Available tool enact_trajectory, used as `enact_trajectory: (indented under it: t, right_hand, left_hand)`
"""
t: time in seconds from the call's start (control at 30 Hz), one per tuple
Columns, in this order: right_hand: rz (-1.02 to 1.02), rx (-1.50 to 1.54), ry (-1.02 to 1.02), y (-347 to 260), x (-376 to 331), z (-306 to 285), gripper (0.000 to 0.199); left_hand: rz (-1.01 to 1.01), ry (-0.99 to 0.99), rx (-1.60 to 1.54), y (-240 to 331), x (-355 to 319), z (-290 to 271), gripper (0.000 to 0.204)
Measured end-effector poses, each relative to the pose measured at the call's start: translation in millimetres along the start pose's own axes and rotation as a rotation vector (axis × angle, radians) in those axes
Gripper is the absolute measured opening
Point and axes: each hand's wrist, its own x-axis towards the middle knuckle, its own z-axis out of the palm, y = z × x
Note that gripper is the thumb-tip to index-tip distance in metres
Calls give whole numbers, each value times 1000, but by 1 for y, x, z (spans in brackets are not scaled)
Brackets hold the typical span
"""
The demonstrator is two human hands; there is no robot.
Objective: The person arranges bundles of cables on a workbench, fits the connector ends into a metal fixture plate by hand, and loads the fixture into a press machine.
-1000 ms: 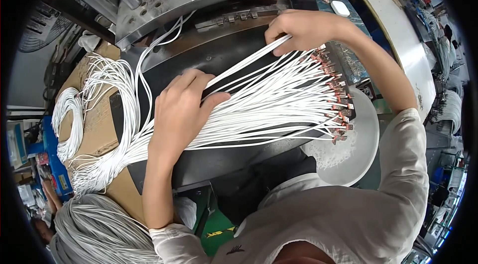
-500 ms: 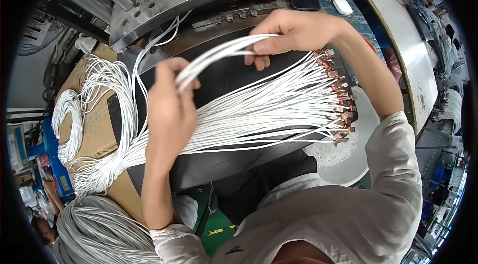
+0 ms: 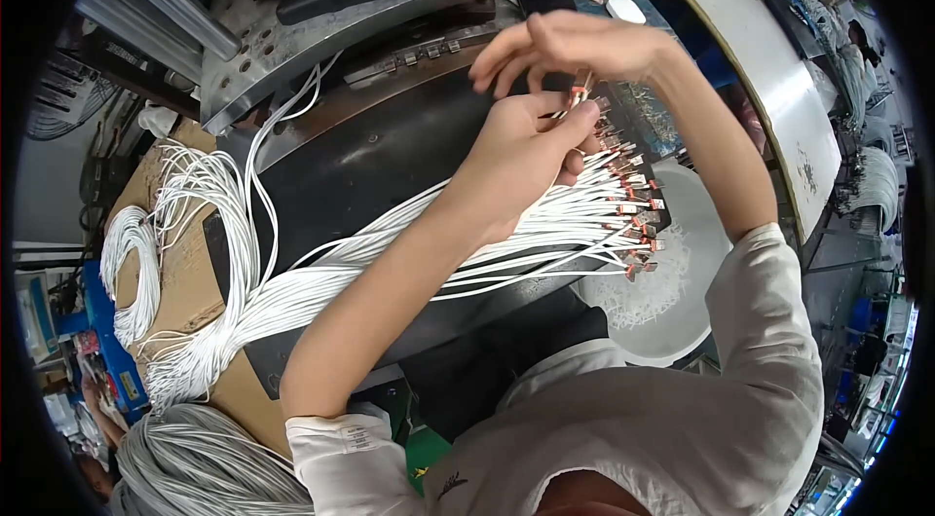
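Your left hand [image 3: 516,161] is curled around a few white wires [image 3: 409,258], fingers closed near their copper-tipped ends [image 3: 628,195]. Your right hand [image 3: 565,49] meets it from above, thumb and forefinger pinched on one terminal [image 3: 581,92], other fingers loosely spread. The wire bundle fans across the black work surface [image 3: 370,165], tips toward the white bowl [image 3: 682,302] at right, tails looping over cardboard [image 3: 185,273] at left. A grey metal plate [image 3: 321,39] sits beyond.

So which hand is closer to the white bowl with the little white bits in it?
The left hand. It sits over the white wires, just up and left of the bowl. The right hand is higher up, farther from it.
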Motion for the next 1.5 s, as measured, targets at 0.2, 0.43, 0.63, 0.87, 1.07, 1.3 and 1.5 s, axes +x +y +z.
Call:
enact_trajectory:
  t: [0.2, 0.43, 0.63, 0.87, 1.07, 1.3, 1.5]
  right_hand:
    - [47, -698, 164, 2, 26, 25, 54]
    - [-75, -1395, 463, 36, 56, 64, 48]
    - [36, -1186, 432, 25, 39, 90, 34]
    - [142, 0, 323, 20, 27, 76, 32]
    - [55, 93, 345, 20, 25, 85, 29]
    - [130, 112, 325, 13, 21, 89, 28]
    - [116, 162, 278, 20, 20, 92, 26]
  left_hand:
    - [2, 60, 272, 17, -48, -65, 23]
    - [87, 97, 128, 7, -71, -87, 30]
    - [22, 261, 6, 5, -65, -85, 21]
    - [29, 319, 130, 3, -57, -80, 13]
    - [16, 379, 150, 2, -52, -76, 12]
    - [68, 405, 111, 2, -56, -77, 15]
    - [65, 454, 45, 2, -55, -76, 15]
